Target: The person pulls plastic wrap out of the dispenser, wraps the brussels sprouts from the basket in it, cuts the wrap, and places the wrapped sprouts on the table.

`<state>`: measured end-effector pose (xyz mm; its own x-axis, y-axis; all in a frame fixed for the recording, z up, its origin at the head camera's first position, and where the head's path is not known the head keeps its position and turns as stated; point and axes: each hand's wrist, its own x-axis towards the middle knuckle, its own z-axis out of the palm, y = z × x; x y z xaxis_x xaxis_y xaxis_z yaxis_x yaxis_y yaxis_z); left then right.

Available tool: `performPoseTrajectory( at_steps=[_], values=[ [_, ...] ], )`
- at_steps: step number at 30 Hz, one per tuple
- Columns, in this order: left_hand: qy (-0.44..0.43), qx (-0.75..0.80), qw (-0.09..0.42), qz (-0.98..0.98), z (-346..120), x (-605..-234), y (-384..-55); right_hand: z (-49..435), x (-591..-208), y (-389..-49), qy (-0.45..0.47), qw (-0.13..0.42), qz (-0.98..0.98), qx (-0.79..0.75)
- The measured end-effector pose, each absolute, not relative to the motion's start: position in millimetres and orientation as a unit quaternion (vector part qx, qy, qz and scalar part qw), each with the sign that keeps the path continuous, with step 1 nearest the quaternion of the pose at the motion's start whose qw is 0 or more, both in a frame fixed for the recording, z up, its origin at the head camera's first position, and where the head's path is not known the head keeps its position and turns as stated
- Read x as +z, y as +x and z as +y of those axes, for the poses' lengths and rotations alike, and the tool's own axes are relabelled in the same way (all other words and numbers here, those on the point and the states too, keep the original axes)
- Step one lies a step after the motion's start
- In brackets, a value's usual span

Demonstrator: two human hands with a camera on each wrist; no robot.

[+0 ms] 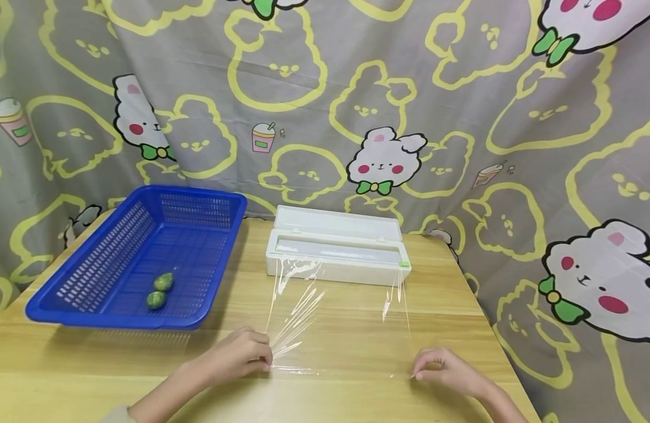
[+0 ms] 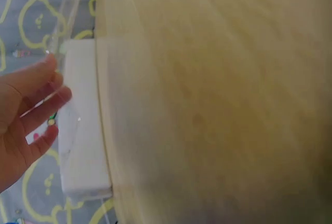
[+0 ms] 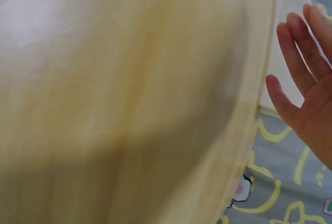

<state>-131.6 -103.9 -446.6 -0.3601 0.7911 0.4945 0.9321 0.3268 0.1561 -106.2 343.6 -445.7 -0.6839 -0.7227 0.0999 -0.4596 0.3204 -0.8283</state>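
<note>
Fingertips (image 1: pixel 266 359) of the left hand (image 1: pixel 239 355) pinch one near corner of a sheet of clear film (image 1: pixel 351 338), thumb against forefinger; the left wrist view shows the other fingers loosely spread and bent. The right hand (image 1: pixel 449 371) pinches the opposite near corner the same way, its remaining fingers held out fairly straight in the right wrist view. Between the two hands the film is stretched above the table (image 1: pixel 357 405), its near edge running from one hand to the other. Bright creases fan out from the left hand's corner, while the right edge runs nearly straight.

From the hands the film leads away to a long white box (image 1: pixel 335 271), passing over its front side. The box stands open, its lid (image 1: pixel 338 223) tipped back at the rear. Inside lies a pale roll (image 1: pixel 338 251) along the length of the box, and a small green tab (image 1: pixel 404 264) sits at the right end of the front rim.

To the left of the box, apart from it, a blue basket (image 1: pixel 119 321) with slotted walls rests on the table. It contains two rounded, mottled green items (image 1: pixel 163 282) on its floor, touching each other, close to the near right corner; most of that floor is bare. Behind everything hangs a grey curtain (image 1: pixel 198 59) printed with yellow outlines and white rabbit heads.
</note>
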Motion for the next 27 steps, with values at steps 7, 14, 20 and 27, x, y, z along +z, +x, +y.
performPoseTrajectory(
  at_steps=[7, 14, 20, 27],
  values=[
    [-0.520, -0.142, 0.083, -0.838, -95, -455, -132, 338, -459, -104, -0.385, 0.103, 0.838, -0.374],
    [-0.492, -0.131, 0.006, -0.861, -91, -457, -131, 335, -460, -95, -0.388, 0.075, 0.878, -0.269],
    [-0.498, -0.118, -0.024, -0.859, -94, -446, -125, 335, -455, -84, -0.414, 0.035, 0.891, -0.185],
    [-0.481, -0.107, -0.085, -0.866, -97, -437, -119, 336, -449, -76, -0.448, -0.024, 0.890, -0.082]
  ],
)
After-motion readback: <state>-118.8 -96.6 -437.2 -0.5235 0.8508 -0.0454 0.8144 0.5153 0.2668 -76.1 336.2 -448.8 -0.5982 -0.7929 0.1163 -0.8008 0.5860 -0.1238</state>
